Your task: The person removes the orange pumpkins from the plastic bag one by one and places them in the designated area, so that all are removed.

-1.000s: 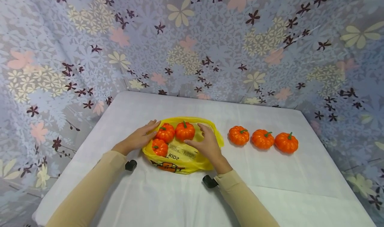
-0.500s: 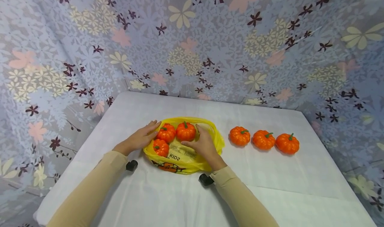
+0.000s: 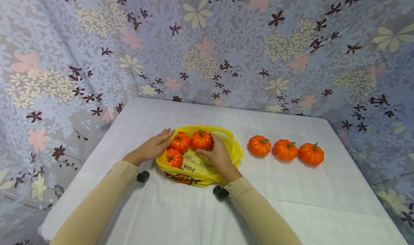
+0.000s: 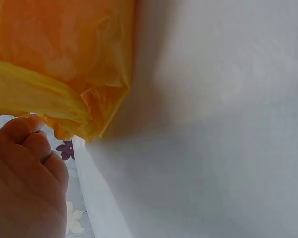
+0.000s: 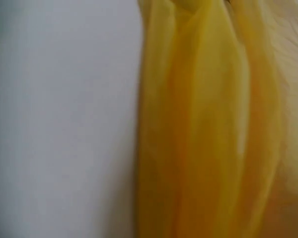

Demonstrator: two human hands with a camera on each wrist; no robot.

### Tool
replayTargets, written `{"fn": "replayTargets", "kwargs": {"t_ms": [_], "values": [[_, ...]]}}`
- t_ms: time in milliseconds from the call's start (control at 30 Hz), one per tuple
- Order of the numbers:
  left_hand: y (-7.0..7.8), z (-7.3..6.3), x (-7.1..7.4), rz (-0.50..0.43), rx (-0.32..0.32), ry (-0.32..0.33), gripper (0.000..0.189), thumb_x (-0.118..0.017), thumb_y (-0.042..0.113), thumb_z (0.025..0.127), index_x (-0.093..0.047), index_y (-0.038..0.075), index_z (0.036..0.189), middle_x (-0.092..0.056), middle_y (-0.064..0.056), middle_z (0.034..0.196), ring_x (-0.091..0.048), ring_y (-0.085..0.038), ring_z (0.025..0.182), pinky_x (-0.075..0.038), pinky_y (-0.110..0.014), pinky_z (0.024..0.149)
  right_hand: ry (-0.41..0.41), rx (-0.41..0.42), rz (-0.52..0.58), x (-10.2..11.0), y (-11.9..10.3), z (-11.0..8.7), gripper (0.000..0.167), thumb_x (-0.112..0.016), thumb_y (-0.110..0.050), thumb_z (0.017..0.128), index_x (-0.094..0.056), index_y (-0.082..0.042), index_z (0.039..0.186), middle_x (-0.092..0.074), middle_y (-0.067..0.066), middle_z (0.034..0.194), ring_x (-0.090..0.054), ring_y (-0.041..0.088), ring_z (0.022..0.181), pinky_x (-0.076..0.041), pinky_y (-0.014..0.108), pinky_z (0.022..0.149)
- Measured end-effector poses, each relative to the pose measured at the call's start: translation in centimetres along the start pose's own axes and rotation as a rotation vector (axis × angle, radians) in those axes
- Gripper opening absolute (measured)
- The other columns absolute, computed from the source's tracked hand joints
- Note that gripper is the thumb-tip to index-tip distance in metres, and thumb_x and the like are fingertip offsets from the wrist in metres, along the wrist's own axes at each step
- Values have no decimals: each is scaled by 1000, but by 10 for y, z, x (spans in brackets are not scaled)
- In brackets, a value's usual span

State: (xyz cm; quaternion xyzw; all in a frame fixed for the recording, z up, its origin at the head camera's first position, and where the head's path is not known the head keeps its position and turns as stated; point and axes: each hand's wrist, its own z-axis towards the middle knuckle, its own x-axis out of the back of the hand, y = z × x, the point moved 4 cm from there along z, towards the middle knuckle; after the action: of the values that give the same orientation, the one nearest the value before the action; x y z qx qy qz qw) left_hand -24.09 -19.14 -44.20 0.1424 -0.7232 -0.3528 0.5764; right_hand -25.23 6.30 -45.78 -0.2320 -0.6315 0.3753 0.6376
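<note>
Probably at grasp step of unpacking yellow bag (image 3: 235,151), nearer left edge of tabletop (image 3: 323,187) than right. Resting left hand (image 3: 151,149) straight-fingered on bag's side; cupping rightmost bagged pumpkin (image 3: 201,140) in curled fingers of right hand (image 3: 220,156). Next, likely: tighten, lift, add to loose pumpkins (image 3: 285,151) toward right edge.

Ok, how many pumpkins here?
6. In the yellow bag: front-left pumpkin, back-left pumpkin, back-center pumpkin. On the table to its right: left pumpkin, middle pumpkin, right pumpkin. More may be hidden.

A flower-patterned backdrop (image 3: 207,50) hangs behind and beside the white-covered table (image 3: 339,191).
</note>
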Motion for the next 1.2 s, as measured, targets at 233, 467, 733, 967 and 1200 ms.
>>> {"fn": "replayTargets", "kwargs": {"t_ms": [233, 467, 733, 967, 1200], "values": [[2, 0, 0, -7, -2, -5, 57, -39, 35, 109, -26, 15, 161, -13, -14, 167, -7, -35, 152, -7, -58, 120, -14, -12, -7, 3, 2, -1, 87, -87, -30, 81, -43, -1, 150, -53, 18, 144, -53, 35, 128, -46, 48, 105], [-1, 1, -2, 6, 6, -4, 57, -38, 35, 109, -25, 14, 161, -13, -13, 167, -7, -34, 153, -7, -57, 120, -5, -13, 56, 14, -2, -7, 89, -90, -30, 78, -46, -2, 150, -55, 15, 144, -56, 30, 128, -48, 44, 103], [0, 2, -1, -5, 11, -7, 57, -38, 36, 109, -26, 17, 161, -13, -11, 167, -7, -32, 153, -7, -56, 120, 22, 33, 118, 30, -9, -11, 87, -91, -26, 77, -48, -1, 148, -57, 16, 142, -60, 30, 123, -52, 39, 99], [2, 0, 0, -13, 16, -15, 57, -38, 35, 109, -25, 16, 161, -12, -12, 167, -6, -33, 153, -6, -57, 120, 41, 70, 179, 40, -15, -16, 84, -92, -22, 75, -52, 0, 145, -58, 16, 139, -60, 30, 122, -52, 38, 98], [1, 0, 0, 0, 32, -21, 57, -38, 35, 109, -25, 17, 161, -12, -11, 167, -6, -33, 153, -7, -57, 120, 76, 99, 184, 51, -11, -19, 83, -93, -22, 73, -54, 0, 143, -59, 15, 138, -59, 29, 122, -51, 40, 100]]}}
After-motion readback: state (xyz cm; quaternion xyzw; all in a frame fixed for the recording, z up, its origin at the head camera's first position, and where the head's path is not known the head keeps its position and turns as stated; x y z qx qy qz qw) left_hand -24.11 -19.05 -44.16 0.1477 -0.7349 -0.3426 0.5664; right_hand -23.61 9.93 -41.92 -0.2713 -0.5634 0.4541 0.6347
